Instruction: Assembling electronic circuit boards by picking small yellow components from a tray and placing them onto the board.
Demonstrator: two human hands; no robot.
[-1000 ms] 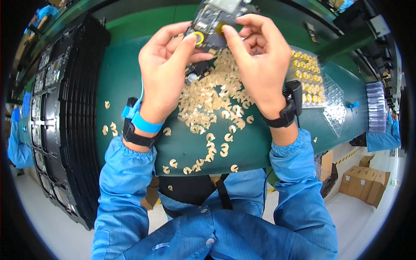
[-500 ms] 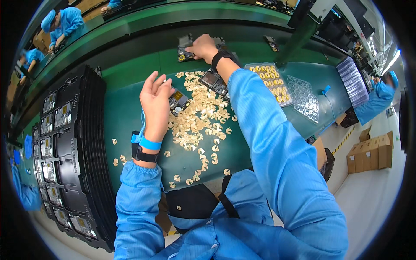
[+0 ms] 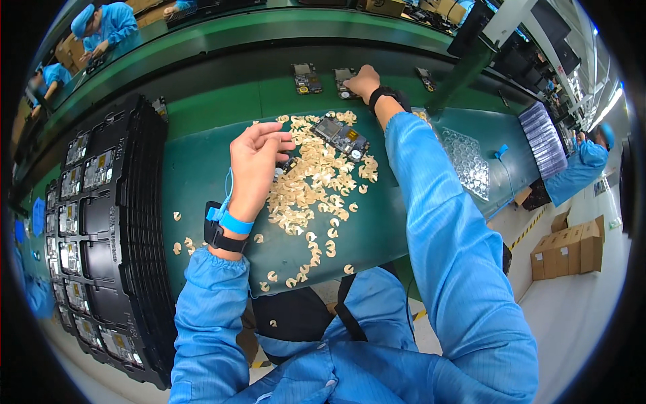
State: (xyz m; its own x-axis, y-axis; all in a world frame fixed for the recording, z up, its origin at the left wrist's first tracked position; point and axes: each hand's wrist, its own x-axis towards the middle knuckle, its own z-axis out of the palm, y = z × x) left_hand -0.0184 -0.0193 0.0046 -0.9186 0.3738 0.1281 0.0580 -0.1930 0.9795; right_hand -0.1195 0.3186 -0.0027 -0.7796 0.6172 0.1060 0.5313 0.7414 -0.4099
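My left hand [image 3: 254, 165] hovers over the left side of a heap of small cream-coloured C-shaped pieces [image 3: 306, 188], its fingers loosely bent and apart. Below its fingertips a circuit board [image 3: 288, 164] is mostly hidden. Reaching to the far ledge, my right hand [image 3: 365, 83] has its fingers closed on the edge of another circuit board [image 3: 343, 75]. To the left of that one lies a similar board [image 3: 307, 79] with a yellow ring. One more circuit board [image 3: 341, 137] rests tilted on top of the heap, between my hands.
A tall stack of black trays [image 3: 128, 222] holding boards stands at the left. On the right are a clear blister tray [image 3: 465, 161], a stack of clear trays [image 3: 545, 135] and a green post [image 3: 464, 67]. Another board [image 3: 425, 79] lies near the post. Co-workers sit farther off.
My right hand has let go of the left board on the ledge and moved right to the neighbouring board. My left hand has shifted slightly right and down, covering more of the board beneath it.
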